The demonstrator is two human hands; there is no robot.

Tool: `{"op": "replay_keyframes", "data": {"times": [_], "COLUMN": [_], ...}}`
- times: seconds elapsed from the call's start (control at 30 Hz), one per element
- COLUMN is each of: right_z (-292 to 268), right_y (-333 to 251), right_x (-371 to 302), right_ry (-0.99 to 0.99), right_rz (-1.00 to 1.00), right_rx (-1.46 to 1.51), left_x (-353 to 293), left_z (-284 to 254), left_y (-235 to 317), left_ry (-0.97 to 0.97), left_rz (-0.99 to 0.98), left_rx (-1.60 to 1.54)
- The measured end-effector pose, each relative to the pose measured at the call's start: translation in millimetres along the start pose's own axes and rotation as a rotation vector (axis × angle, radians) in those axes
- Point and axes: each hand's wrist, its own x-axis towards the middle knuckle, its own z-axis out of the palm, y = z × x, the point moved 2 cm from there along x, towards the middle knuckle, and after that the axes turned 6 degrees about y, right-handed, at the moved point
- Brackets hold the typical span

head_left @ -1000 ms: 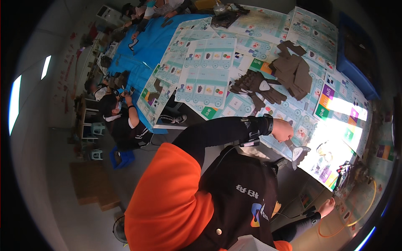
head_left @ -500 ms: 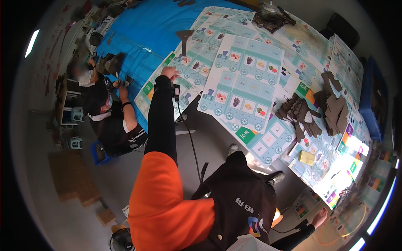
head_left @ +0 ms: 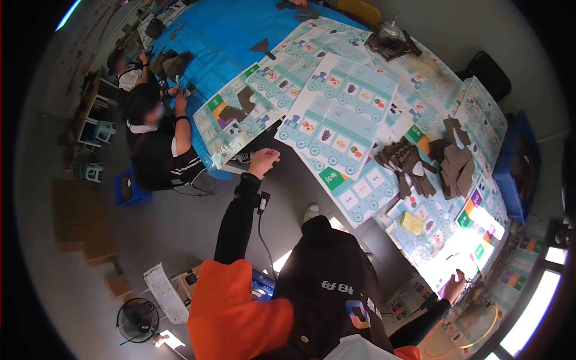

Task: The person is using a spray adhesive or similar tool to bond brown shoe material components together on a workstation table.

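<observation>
My left hand (head_left: 264,163) hangs over the gap beside the table, its fingers curled in, and I see nothing in them. Near it on the printed train-and-fruit sheet lie two dark brown flat pieces, an upper one (head_left: 246,99) and a lower one (head_left: 231,114). On the right, my right hand (head_left: 454,286) is at the sunlit near corner of the table, fingers apart and nothing visible in them. A folded yellow cloth or sponge (head_left: 412,223) lies beyond it. Further in is a heap of brown glove-shaped pieces (head_left: 409,165), beside a stack of brown pieces (head_left: 457,168).
Blue sheeting (head_left: 234,36) covers the far left of the table, where two people (head_left: 159,132) sit working. A blue crate (head_left: 517,168) stands at the right, a metal-topped object (head_left: 391,36) at the back. Lower left are a fan (head_left: 138,318) and cardboard (head_left: 81,216).
My left hand has drawn back from the printed sheet toward me, and two brown pieces now show there. My right hand has risen to the table's near corner. The view has shifted.
</observation>
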Motion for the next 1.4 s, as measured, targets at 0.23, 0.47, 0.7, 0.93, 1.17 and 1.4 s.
{"op": "replay_keyframes", "data": {"times": [0.23, 0.47, 0.7, 0.93, 1.17, 1.4], "right_z": [10, 64, 80, 59, 52, 76], "right_y": [-81, -230, -315, -351, -378, -389], "right_x": [-9, -17, -34, -29, -28, -16], "right_ry": [-0.015, 0.022, -0.143, -0.133, -0.084, -0.123], "right_rz": [-0.056, -0.124, -0.091, 0.122, 0.173, 0.221], "right_rx": [0.176, -0.023, -0.127, -0.109, -0.117, 0.048], "left_x": [115, 364, 524, 575, 563, 451], "left_z": [-25, -56, -43, -70, -178, -134], "left_y": [92, 159, 147, 160, 363, 432], "left_ry": [0.514, 0.541, 0.729, 0.443, 0.47, -0.337], "left_rz": [0.439, 0.069, 0.08, 0.179, 0.621, 1.367], "left_rx": [0.618, 0.628, 0.843, 0.816, 0.933, 1.41]}}
